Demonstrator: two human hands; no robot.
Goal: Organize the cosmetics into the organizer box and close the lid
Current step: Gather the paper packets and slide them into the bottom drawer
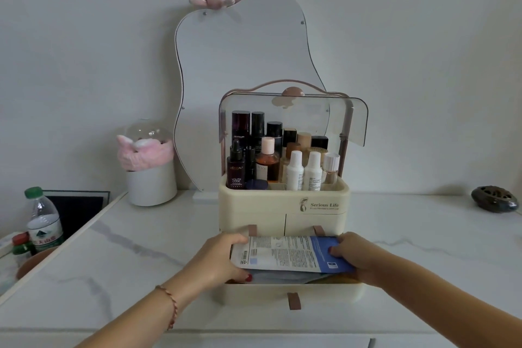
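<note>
A cream organizer box (284,200) stands on the white marble table, its clear lid (351,121) swung up and open. Its top tray is packed with bottles (265,158), black, white and amber. The bottom drawer (291,292) is pulled out toward me. Over it lies a flat white-and-blue sheet-mask packet (288,253), held at both ends. My left hand (223,258) grips its left edge, my right hand (354,253) its blue right end. More packets lie in the drawer beneath it, mostly hidden.
A wavy mirror (243,65) leans on the wall behind the box. A pink-and-white jar (148,167) stands to the left. Water bottles (43,220) sit in a tray at the far left. A dark round dish (494,198) rests at the far right.
</note>
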